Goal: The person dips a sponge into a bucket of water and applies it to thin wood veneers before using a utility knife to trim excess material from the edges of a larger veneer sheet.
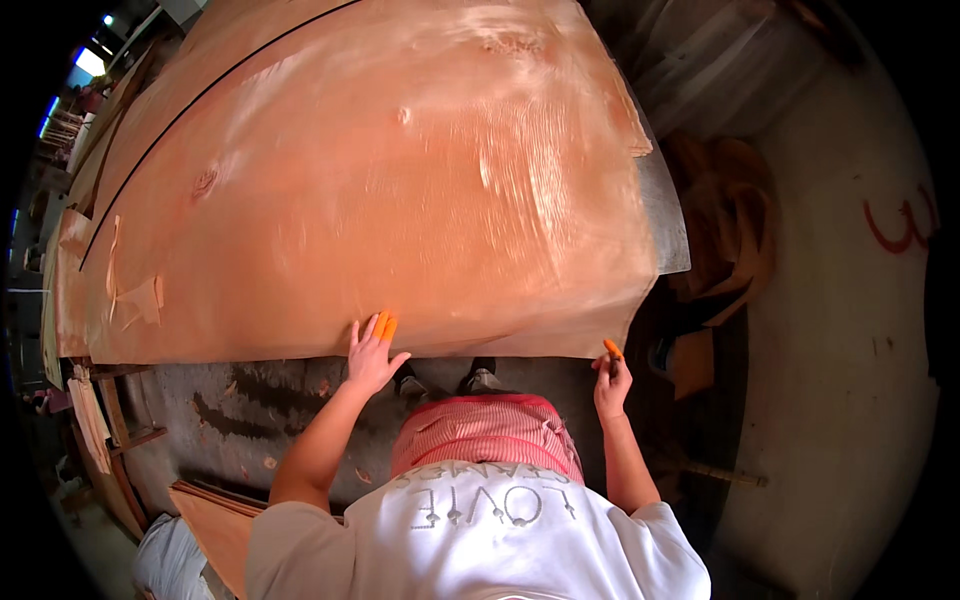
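Observation:
A large, thin, reddish-tan wood veneer sheet (400,230) spreads in front of me, with knots and a wrinkled, shiny patch toward its right. My left hand (373,362) lies with fingers spread on its near edge, two of them in orange finger covers. At the near right corner, my right hand (612,384) is beside the edge with its fingers curled in. An orange covered finger points up there, and a small dark thing may be in the grip, too small to name. A thin black line or strip (180,123) curves across the sheet's left side.
A grey metal-looking plate (665,215) sticks out under the sheet's right side. Crumpled veneer scraps (735,210) lie beyond, near a pale wall (830,330). Stacked thin boards (220,530) are at my lower left, beside a grey-white bundle (172,562). Debris marks the concrete floor (330,450).

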Demonstrator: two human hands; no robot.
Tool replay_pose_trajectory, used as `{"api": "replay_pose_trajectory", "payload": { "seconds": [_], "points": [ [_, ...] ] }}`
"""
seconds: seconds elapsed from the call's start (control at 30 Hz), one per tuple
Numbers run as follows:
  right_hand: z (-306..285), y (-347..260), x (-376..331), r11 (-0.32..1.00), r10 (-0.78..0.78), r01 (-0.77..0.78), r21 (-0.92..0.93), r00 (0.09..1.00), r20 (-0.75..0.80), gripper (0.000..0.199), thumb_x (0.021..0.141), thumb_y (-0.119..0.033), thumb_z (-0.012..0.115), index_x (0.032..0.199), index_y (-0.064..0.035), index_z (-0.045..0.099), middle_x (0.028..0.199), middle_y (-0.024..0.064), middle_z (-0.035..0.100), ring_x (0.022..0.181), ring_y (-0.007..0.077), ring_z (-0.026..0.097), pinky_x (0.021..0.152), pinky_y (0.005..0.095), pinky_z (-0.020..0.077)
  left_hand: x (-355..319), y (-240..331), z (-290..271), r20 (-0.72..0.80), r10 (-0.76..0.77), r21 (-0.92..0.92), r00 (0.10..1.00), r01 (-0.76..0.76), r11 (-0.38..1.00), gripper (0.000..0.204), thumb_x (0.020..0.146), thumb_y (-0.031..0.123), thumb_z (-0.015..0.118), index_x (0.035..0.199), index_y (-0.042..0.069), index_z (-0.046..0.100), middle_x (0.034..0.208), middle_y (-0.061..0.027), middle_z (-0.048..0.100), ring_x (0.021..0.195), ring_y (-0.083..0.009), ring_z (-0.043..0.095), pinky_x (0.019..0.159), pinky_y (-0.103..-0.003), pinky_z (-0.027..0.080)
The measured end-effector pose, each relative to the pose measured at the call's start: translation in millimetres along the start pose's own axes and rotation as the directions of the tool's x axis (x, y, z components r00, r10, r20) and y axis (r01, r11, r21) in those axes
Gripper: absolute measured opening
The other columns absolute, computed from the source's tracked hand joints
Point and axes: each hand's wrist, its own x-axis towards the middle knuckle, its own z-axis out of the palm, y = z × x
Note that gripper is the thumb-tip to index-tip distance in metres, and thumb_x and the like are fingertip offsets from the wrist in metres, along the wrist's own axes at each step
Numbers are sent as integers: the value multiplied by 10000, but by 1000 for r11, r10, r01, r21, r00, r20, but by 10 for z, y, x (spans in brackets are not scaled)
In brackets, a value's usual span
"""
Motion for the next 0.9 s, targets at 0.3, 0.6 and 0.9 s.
{"api": "replay_pose_trajectory", "payload": {
  "seconds": [0.3,0.6,0.9],
  "points": [
    [999,-455,1722,722,-310,474,-505,873,377,392,744,-33,430,1128,-62,501,1095,107,516,903,303,523,747,377,446,772,-523,-208,-200,-242,-18,949,244,970,710,779,424,534,1312,47,257,1383,-139,206,1272,-273,199,1018,-466,156],
    [1120,-31,1491,563,-313,539,-627,840,442,469,723,-35,417,1188,-85,464,1339,137,287,1240,316,255,988,422,252,377,-647,-169,-43,-185,81,982,188,979,757,752,449,544,1322,46,251,1383,-118,228,1278,-247,197,1029,-480,117],
    [954,-388,1155,684,-389,568,-457,815,430,505,650,47,478,1149,-33,472,1279,156,365,1187,342,336,940,441,307,-311,-745,-161,-142,-226,-97,964,214,972,518,784,320,552,1191,25,430,1259,-167,387,1184,-300,339,1004,-442,215]
  ]
}}
